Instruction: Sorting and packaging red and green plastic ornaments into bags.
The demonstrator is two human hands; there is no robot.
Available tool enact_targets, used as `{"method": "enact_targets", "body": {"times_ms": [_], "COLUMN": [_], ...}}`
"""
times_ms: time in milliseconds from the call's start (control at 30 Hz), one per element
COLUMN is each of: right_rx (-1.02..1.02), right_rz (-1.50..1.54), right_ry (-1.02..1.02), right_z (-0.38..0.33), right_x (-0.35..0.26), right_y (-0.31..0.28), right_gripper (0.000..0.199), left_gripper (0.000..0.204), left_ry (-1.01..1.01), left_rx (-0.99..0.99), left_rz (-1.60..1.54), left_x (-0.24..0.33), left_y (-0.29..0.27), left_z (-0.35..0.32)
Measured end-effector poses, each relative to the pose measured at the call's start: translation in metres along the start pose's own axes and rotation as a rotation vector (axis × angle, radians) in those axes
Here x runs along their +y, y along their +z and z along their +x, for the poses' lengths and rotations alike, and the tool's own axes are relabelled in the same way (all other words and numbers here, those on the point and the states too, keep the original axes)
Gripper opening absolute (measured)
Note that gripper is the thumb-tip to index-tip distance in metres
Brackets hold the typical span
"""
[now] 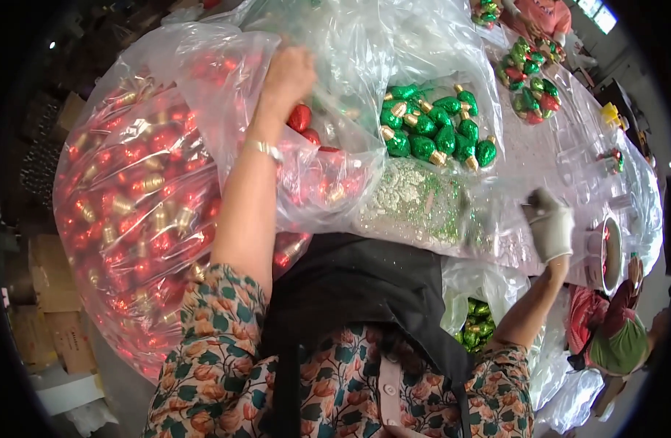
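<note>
My bare left hand (288, 73), a bracelet on its wrist, is closed at the edge of a clear plastic bag (251, 80), seemingly gripping the film; its fingertips are partly blurred. Red glittery bulb ornaments (299, 117) show in the bag's mouth just below it. Many more, with gold caps, fill the large bag (142, 219) on the left. Off to the right, my right hand (549, 225) wears a pale glove over the table; motion smears its fingers. Between the hands lies a pile of green glittery bulb ornaments (434, 124) on plastic film.
Loose glitter (430, 201) covers the near table. Clear plastic cups (587, 164), a round tub (604, 252) and bundled red-green ornaments (529, 80) stand rightward. A bag of green ornaments (475, 321) hangs near my right arm. Other people (616, 339) sit right and far right.
</note>
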State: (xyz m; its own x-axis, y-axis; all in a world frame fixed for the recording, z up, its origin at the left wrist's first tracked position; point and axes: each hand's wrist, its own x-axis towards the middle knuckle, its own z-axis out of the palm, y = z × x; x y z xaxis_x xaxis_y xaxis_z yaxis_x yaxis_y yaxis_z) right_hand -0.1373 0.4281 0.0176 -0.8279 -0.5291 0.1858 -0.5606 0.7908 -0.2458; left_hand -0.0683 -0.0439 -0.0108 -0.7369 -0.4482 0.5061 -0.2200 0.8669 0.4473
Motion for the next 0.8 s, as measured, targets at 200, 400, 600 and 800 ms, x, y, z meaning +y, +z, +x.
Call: {"method": "enact_targets", "body": {"times_ms": [200,400,600,800], "right_rx": [-0.092,-0.01,0.434,-0.212], "right_rz": [-0.103,-0.134,0.277,0.059], "right_ry": [-0.329,-0.407,-0.122,0.797], "right_z": [-0.03,-0.036,-0.084,-0.207], "right_x": [-0.089,-0.106,-0.056,0.071], "right_y": [0.048,0.07,0.055,0.081], "right_gripper": [0.01,0.005,0.009,0.027], "left_gripper": [0.05,0.052,0.047,0.075], "left_ry": [0.049,-0.165,-0.006,0.149], "left_rx": [0.009,-0.125,-0.323,-0.41], "left_rz": [0.125,0.295,0.52,0.566], "left_x": [-0.112,-0.131,-0.039,-0.168], "left_y": [0.066,0.061,0.018,0.063], "left_z": [0.026,0.051,0.038,0.097]}}
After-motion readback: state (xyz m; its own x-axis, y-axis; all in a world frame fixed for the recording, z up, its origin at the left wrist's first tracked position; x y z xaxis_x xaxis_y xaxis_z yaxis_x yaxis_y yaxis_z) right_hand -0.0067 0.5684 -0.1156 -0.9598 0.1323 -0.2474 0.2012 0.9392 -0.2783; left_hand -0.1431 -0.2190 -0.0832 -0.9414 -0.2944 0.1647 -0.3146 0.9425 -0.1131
